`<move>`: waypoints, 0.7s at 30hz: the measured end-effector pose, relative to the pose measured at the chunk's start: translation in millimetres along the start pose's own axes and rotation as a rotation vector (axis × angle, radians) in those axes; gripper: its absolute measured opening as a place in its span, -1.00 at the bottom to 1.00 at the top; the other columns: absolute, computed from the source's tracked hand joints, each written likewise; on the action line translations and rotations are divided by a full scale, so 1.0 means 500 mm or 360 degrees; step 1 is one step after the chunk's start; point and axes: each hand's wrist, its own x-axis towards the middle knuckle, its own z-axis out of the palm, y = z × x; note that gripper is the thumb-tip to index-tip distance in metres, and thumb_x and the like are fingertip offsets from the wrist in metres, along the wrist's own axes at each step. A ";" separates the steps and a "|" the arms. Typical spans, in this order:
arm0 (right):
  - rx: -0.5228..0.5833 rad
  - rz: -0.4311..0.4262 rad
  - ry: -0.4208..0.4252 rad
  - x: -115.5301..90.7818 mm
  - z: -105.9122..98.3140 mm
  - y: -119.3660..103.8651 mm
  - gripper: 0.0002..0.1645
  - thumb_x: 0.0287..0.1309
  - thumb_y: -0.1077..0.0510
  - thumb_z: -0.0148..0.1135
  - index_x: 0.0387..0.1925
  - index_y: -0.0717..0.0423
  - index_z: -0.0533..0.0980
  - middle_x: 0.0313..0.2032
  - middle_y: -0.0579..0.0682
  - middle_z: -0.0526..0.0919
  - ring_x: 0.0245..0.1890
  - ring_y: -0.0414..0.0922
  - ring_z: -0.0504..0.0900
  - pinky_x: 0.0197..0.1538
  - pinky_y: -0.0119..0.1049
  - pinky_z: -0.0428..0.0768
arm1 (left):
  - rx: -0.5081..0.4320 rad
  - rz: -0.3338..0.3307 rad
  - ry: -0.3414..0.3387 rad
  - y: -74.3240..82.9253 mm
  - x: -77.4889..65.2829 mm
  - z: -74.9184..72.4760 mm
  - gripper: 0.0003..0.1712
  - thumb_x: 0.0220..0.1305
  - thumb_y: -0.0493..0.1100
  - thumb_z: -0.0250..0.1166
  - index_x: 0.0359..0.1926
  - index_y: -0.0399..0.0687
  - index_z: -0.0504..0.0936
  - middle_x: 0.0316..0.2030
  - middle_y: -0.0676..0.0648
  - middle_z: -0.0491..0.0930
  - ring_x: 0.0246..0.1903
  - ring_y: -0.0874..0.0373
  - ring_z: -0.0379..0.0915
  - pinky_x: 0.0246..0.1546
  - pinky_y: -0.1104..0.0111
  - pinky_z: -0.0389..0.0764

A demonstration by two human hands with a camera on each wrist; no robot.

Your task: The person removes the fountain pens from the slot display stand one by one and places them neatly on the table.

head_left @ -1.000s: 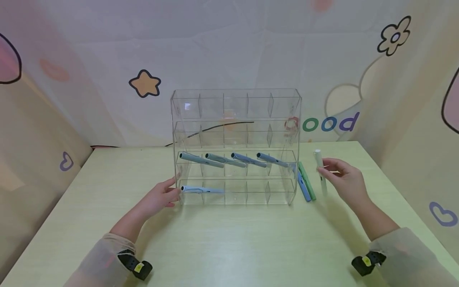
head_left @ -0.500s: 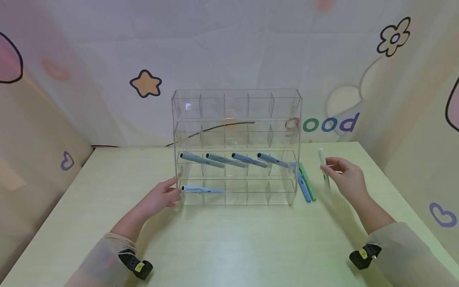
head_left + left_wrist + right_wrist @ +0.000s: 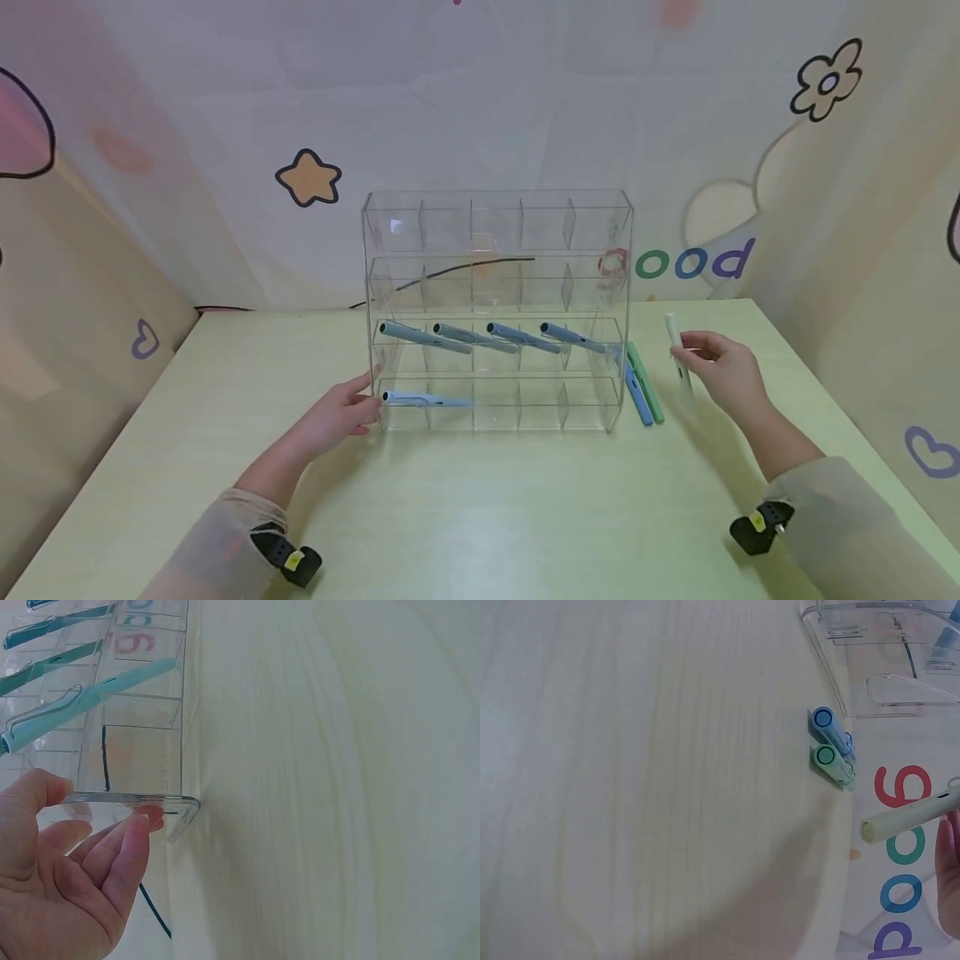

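A clear acrylic rack (image 3: 495,360) with rows of compartments stands upright on the table. My left hand (image 3: 341,417) grips its left side panel, thumb on one face and fingers on the other, as the left wrist view shows. In my right hand (image 3: 723,375), thumb and fingers pinch a white pen (image 3: 673,333), held nearly upright to the right of the rack; the right wrist view shows its pale end (image 3: 900,821). Several bluish pens, among them a teal pen (image 3: 423,337), lie slanted in the third row. A light blue pen (image 3: 423,400) lies in the bottom-left compartment.
A blue pen (image 3: 637,392) and a green pen (image 3: 647,383) lie side by side on the table (image 3: 480,508), just right of the rack. Behind the table hangs a printed cloth (image 3: 495,100) with a star, a flower and coloured letters.
The right hand has shifted slightly right with the white pen, whose tilt has changed a little. The left hand keeps its hold on the rack.
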 end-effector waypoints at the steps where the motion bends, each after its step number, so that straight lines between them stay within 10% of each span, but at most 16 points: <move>1: -0.0003 -0.0002 -0.0009 0.002 0.001 0.002 -0.37 0.25 -0.09 0.11 0.13 0.33 0.41 0.01 0.30 0.52 -0.06 0.09 0.49 -0.27 -0.71 0.40 | 0.0000 -0.0005 0.0004 -0.001 0.000 0.000 -0.30 0.40 -0.09 0.02 0.45 -0.05 -0.05 0.20 -0.39 0.31 0.07 -0.17 0.39 -0.06 0.14 0.54; 8: 0.0008 0.0018 -0.0080 0.011 0.004 0.009 -0.41 0.27 -0.04 0.11 0.11 0.37 0.41 -0.02 0.32 0.52 -0.28 -0.30 0.51 -0.28 -0.69 0.46 | 0.0015 -0.0002 -0.0006 -0.001 0.001 -0.002 -0.29 0.40 -0.08 0.02 0.45 -0.06 -0.05 0.17 -0.38 0.35 0.04 -0.14 0.41 -0.06 0.15 0.55; 21: -0.0030 0.0045 -0.0193 0.029 0.005 0.021 -0.37 0.28 -0.08 0.08 0.15 0.35 0.38 0.02 0.32 0.49 -0.06 0.12 0.51 -0.19 -0.58 0.52 | 0.0021 -0.0021 -0.0002 -0.001 0.001 -0.002 -0.29 0.40 -0.09 0.02 0.46 -0.02 -0.07 0.20 -0.39 0.30 0.06 -0.16 0.40 -0.05 0.16 0.54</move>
